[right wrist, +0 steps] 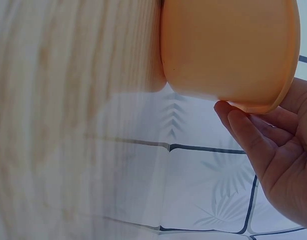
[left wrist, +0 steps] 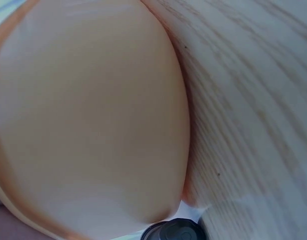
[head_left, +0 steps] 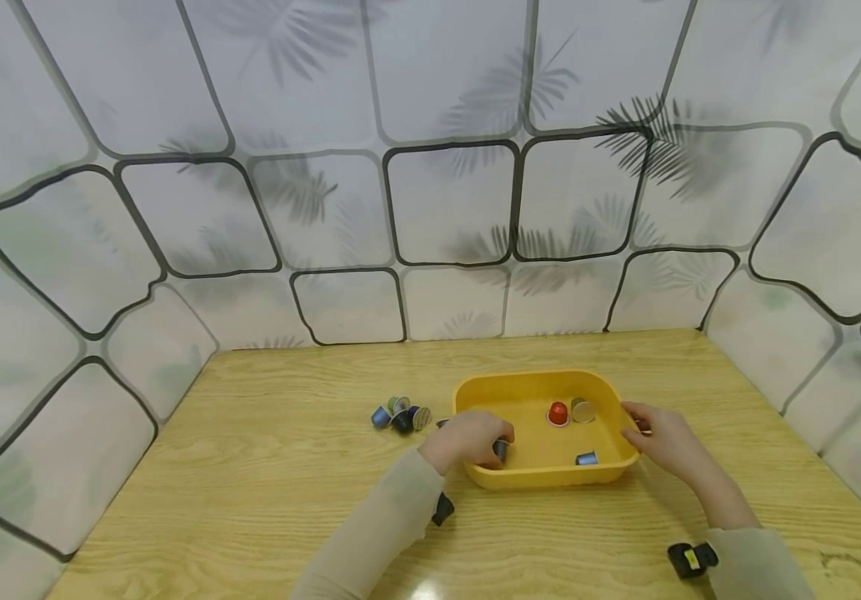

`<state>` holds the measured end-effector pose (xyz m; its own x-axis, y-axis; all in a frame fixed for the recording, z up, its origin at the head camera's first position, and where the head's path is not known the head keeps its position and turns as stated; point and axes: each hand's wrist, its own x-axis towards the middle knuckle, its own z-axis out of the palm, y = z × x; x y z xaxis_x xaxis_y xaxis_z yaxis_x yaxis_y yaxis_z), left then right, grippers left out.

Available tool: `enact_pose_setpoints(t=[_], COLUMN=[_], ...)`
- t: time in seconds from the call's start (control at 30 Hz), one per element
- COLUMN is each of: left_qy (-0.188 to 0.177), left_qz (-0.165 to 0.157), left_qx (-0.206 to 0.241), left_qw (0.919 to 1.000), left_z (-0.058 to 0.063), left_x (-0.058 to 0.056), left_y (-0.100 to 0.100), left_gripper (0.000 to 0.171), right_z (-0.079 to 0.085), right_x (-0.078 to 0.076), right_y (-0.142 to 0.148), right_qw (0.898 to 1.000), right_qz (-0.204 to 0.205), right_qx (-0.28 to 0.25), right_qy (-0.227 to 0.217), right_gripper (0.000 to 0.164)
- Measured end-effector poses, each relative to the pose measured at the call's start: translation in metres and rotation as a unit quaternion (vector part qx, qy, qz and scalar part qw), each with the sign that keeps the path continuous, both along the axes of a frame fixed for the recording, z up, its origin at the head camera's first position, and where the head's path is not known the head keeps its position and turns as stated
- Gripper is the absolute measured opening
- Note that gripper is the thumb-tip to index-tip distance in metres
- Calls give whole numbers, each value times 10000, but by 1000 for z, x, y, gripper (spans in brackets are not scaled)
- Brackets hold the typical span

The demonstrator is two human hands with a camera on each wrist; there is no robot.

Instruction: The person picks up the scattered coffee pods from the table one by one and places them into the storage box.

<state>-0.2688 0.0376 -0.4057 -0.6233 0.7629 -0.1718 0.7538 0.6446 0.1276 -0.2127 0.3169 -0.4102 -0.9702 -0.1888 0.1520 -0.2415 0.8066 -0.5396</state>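
Observation:
A yellow plastic tray point(head_left: 550, 477) sits on the wooden table. My left hand point(head_left: 469, 439) reaches over its left rim and pinches a dark grey coffee capsule point(head_left: 501, 451) inside. At the right end, my right hand point(head_left: 666, 437) grips the rim, its fingers seen under the lip of the tray point(right wrist: 228, 50) in the right wrist view. Also in the tray are a red capsule point(head_left: 558, 413), a beige-lidded capsule point(head_left: 583, 410) and a blue capsule point(head_left: 587, 458). The left wrist view shows the tray's outer wall point(left wrist: 93, 110), hiding the left fingers.
Left of the tray lies a small cluster of capsules: a blue one point(head_left: 381, 417), a green one point(head_left: 398, 405), a black one point(head_left: 402, 422) and a gold-lidded one point(head_left: 420, 417). A dark capsule point(left wrist: 181, 231) stands by the tray's outer wall. Patterned fabric point(head_left: 453, 208) walls the table.

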Motion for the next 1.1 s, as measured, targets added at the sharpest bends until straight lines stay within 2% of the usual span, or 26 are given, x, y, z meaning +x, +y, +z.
enact_pose_setpoints(t=[1.1], left_qy=[-263], left_qz=[103], left_qx=[312], left_qw=[9991], left_z=[-5], left_x=[-5], left_y=[0], left_gripper=[26], right_z=[-1], right_x=[-3], right_y=[2], right_qw=[10000], right_qz=[20], right_qx=[48], right_qy=[48], right_gripper=[41])
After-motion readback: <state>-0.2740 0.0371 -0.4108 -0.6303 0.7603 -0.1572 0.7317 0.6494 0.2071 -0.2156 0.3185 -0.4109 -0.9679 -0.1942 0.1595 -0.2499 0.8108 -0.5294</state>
